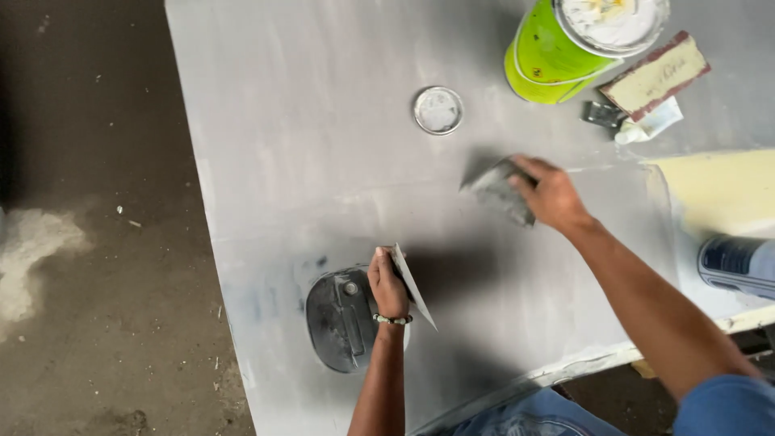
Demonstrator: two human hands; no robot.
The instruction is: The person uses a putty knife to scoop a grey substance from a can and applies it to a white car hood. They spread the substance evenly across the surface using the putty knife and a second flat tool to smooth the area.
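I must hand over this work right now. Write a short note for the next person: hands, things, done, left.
Left hand: holds a flat scraper blade beside the dark oval cover in the grey panel.
Right hand: presses a grey smeared pad on the panel.
Nearby: green can, round lid, sanding block.
Done: most of the panel looks grey-coated.
Left: the yellowish patch at the right seems uncovered.

A large grey panel (323,145) fills most of the view, its surface dull and unevenly shaded, paler in streaks. Left of the panel lies a dark concrete floor (89,266), dusty and speckled with small white chips. A pale powdery patch (28,250) spreads on the floor well left of the panel. The light is soft and even.
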